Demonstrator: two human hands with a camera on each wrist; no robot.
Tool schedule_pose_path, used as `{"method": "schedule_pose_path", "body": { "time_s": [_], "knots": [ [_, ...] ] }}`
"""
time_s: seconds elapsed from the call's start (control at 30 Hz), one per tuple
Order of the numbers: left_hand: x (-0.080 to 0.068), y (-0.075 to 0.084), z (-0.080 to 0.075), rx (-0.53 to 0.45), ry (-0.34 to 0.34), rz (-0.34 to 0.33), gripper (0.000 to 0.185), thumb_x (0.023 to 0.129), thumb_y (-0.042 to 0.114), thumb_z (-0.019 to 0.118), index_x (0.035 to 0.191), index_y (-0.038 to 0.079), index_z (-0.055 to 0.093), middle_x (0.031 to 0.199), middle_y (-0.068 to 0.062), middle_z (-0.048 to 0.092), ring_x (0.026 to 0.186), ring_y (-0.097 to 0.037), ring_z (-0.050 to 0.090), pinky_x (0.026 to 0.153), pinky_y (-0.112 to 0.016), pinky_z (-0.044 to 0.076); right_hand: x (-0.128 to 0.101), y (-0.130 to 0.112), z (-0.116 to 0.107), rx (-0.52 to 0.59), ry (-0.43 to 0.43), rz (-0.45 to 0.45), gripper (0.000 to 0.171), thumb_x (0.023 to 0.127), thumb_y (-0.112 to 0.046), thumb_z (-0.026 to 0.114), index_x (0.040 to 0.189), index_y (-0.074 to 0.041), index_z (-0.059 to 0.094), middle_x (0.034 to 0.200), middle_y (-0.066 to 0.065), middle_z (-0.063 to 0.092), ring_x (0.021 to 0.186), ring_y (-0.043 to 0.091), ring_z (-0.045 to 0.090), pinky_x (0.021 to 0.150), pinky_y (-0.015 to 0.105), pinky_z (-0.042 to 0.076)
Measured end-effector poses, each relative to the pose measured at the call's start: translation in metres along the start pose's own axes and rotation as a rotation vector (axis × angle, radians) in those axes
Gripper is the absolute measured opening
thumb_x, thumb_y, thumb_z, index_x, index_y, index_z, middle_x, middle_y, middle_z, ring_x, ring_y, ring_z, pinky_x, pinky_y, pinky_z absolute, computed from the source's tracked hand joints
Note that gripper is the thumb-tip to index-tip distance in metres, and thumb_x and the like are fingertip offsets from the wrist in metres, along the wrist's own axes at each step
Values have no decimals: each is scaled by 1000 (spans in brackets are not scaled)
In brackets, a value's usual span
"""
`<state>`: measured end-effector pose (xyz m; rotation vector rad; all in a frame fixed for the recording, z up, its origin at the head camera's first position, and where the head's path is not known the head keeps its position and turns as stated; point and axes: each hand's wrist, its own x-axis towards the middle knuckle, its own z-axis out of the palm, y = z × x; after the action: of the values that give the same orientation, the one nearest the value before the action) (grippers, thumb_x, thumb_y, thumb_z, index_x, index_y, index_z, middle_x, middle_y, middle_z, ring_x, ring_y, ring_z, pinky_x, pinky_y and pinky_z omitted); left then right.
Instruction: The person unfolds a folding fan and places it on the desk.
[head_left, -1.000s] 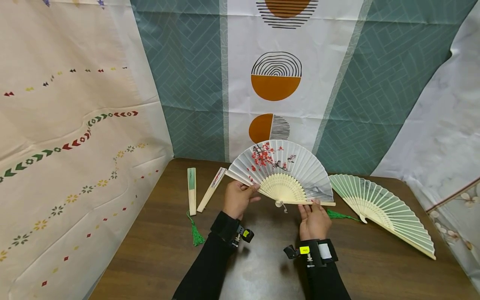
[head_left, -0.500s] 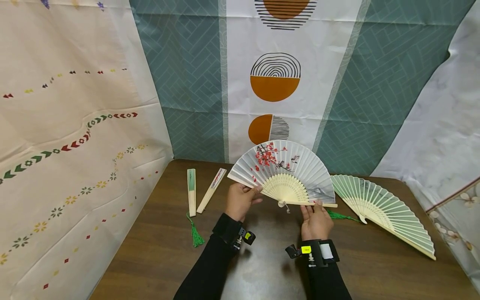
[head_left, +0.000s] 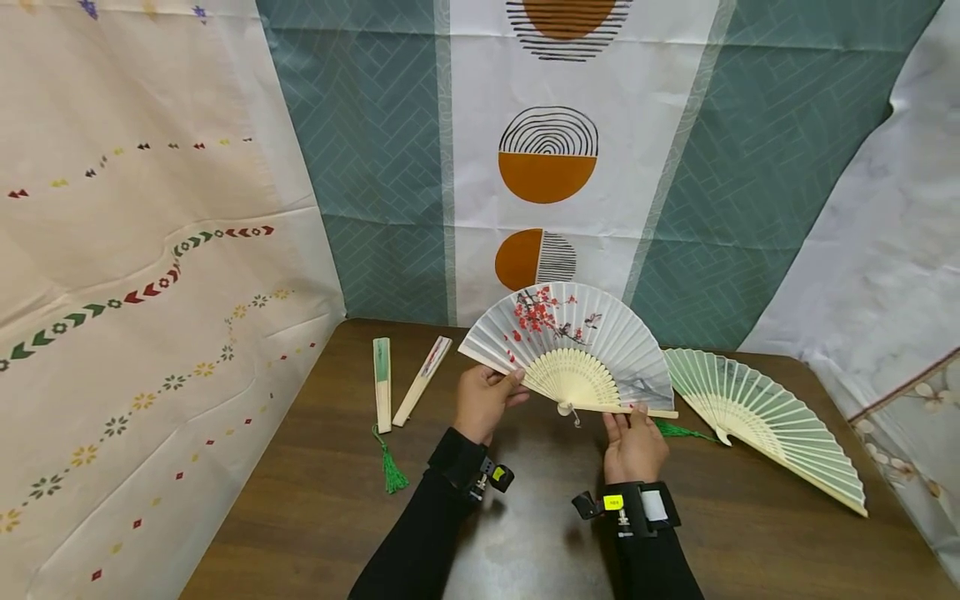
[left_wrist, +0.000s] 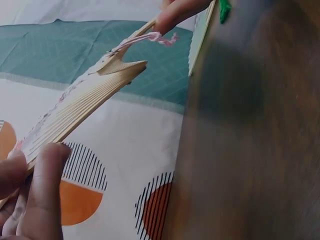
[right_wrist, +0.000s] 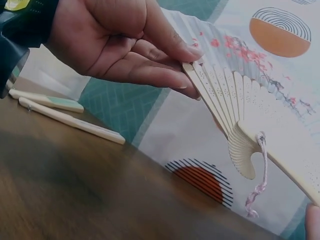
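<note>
Spread wide, a white folding fan [head_left: 570, 333] with red blossoms and pale ribs is held up above the table between both hands. My left hand [head_left: 482, 402] pinches its left outer rib between thumb and fingers, which the left wrist view shows close up. At the other end, my right hand [head_left: 634, 446] grips the lower right rib between thumb and fingers. A short pinkish cord [right_wrist: 257, 185] dangles from the fan's pivot. To the right of my right hand lies an open green folding fan [head_left: 765, 417] with a green tassel [head_left: 678, 430].
Left of my left hand, two folded fans lie on the brown table [head_left: 300, 517]: a green folded fan [head_left: 382, 383] with a green tassel [head_left: 393, 473], and a white folded fan [head_left: 423, 382]. Patterned cloth [head_left: 390, 167] hangs behind the table, and cream cloth [head_left: 150, 333] on the left.
Both hands and the white fan have shifted slightly right and a little down. The fan stays spread, and the other fans keep their places.
</note>
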<state>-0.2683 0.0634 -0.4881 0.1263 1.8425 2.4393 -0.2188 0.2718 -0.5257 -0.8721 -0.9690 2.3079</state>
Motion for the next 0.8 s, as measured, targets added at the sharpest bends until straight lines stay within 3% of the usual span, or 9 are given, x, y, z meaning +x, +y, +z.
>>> {"method": "schedule_pose_path", "body": {
  "time_s": [0.1,0.33,0.6,0.8],
  "knots": [
    [-5,-7,4,-54,16,-12,23,108,-6,72,124,-22,70,107,-32,82,75,-9,79,78,-30,73,-5,-4,-11,19,-8,8,27,122,-28,48,133,-7,61,132,7,52,114,17,59,88,18,69],
    [-15,-26,20,-174,22,-78,24,108,-7,71,127,-21,69,91,-8,80,74,-9,79,75,-26,72,-18,-20,-40,167,23,4,23,118,-21,60,134,-6,65,122,8,63,105,15,74,83,27,73],
    [-32,-44,45,-207,68,-127,23,108,-6,72,128,-16,73,94,-10,79,74,-11,80,75,-26,72,-32,-31,-72,311,38,2,23,118,-18,60,137,-5,63,116,8,69,100,17,77,76,33,74],
    [-37,-53,56,-235,72,-168,22,108,-6,72,127,-18,72,92,-8,76,72,-10,78,72,-23,70,-38,-42,-93,268,42,22,29,119,-21,59,146,-9,58,119,7,63,103,17,77,79,32,74]
  ]
}}
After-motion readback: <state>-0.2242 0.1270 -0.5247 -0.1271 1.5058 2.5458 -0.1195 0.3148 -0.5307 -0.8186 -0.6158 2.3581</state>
